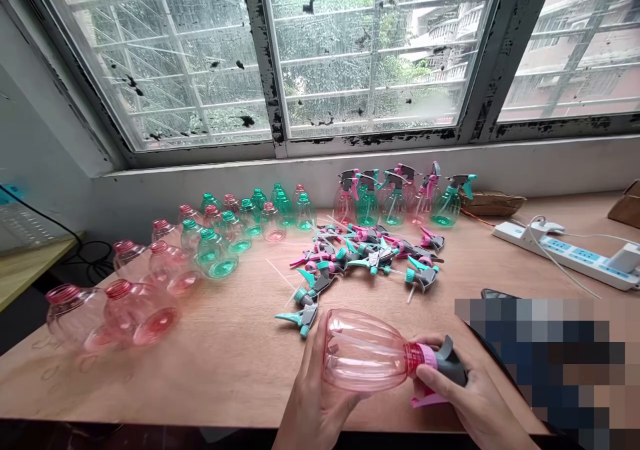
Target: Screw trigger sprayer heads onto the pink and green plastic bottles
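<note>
My left hand point(313, 397) cups the underside of a clear pink spray bottle point(367, 350), which lies on its side above the table's near edge. My right hand point(463, 397) grips the grey and pink trigger head point(443, 363) fitted on the bottle's neck, fingers closed round it. Just beyond the bottle lies a loose pile of trigger heads point(365, 260) in pink, teal and grey, several with dip tubes sticking out.
Open pink and teal bottles point(215, 237) without heads stand in rows at the left and back. Several finished bottles with heads point(395, 200) stand by the window sill. A white power strip point(570, 253) with cables lies at the right. The wooden table point(235, 350) ends just below my hands.
</note>
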Motion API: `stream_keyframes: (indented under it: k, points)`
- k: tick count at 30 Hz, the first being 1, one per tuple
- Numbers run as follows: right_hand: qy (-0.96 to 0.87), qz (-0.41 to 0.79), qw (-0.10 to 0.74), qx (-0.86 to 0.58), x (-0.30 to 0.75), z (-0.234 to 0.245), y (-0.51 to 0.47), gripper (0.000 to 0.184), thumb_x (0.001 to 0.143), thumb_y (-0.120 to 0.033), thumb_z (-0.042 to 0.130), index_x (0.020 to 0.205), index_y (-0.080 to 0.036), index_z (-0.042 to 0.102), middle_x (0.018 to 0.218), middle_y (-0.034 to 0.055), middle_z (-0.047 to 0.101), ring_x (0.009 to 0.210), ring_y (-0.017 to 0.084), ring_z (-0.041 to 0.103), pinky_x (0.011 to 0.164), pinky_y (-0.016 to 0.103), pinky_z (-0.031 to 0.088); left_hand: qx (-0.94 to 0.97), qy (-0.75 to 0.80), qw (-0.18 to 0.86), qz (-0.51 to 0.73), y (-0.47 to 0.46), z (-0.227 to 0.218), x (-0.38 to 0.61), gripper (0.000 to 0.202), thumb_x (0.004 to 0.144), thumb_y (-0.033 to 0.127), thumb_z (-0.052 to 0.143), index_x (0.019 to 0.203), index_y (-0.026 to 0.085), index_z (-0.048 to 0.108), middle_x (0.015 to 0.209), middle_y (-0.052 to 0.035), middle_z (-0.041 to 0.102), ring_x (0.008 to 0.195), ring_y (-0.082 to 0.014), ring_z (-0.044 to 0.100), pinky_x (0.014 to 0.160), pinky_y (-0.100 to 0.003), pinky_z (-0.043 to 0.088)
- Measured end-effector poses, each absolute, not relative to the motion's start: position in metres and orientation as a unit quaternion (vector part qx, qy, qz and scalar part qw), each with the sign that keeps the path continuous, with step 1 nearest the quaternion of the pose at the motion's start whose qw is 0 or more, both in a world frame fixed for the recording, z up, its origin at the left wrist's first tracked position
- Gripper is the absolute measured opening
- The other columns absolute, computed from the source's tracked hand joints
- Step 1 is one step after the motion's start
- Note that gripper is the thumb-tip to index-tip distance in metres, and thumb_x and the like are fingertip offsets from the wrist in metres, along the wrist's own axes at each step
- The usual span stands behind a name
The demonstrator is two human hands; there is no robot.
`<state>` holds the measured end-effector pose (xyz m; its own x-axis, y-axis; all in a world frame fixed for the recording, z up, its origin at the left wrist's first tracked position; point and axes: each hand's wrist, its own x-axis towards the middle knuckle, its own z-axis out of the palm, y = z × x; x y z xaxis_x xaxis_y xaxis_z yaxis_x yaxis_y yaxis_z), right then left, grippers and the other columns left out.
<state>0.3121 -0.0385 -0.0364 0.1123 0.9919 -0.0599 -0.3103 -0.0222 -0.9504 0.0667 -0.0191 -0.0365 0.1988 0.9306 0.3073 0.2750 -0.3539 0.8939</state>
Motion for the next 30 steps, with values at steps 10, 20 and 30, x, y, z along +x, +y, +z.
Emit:
stream_keyframes:
  k: [10, 20, 30]
  points:
    - [-0.384, 0.512, 0.597, -0.483, 0.3113, -0.0346, -0.0380, 0.043, 0.065, -0.048, 0.098, 0.094, -0.020, 0.082, 0.079, 0.0040, 0.081, 0.066, 0.021, 0.069, 0.058, 0.028, 0.060, 0.711, 0.426, 0.330, 0.451, -0.0187, -0.0360, 0.0642, 0.104, 0.085, 0.070, 0.070, 0.168, 0.031, 0.020, 0.169, -0.0181, 0.038, 0.149, -0.0415, 0.048, 0.123, -0.056, 0.040]
    - [-0.389, 0.521, 0.590, -0.478, 0.3123, -0.0386, -0.0375, 0.042, 0.067, -0.049, 0.097, 0.094, -0.021, 0.082, 0.078, 0.0038, 0.080, 0.065, 0.020, 0.067, 0.056, 0.028, 0.060, 0.708, 0.440, 0.318, 0.452, -0.0216, -0.0364, 0.0666, 0.093, 0.091, 0.061, 0.070, 0.167, 0.037, 0.022, 0.172, -0.0140, 0.034, 0.144, -0.0387, 0.054, 0.121, -0.055, 0.045]
    - [-0.392, 0.520, 0.591, -0.476, 0.3121, -0.0359, -0.0373, 0.043, 0.068, -0.049, 0.096, 0.095, -0.018, 0.082, 0.075, 0.0040, 0.077, 0.063, 0.022, 0.068, 0.054, 0.030, 0.061, 0.702, 0.436, 0.320, 0.463, -0.0192, -0.0399, 0.0664, 0.082, 0.096, 0.056, 0.067, 0.165, 0.040, 0.027, 0.169, -0.0111, 0.039, 0.147, -0.0370, 0.052, 0.122, -0.054, 0.044]
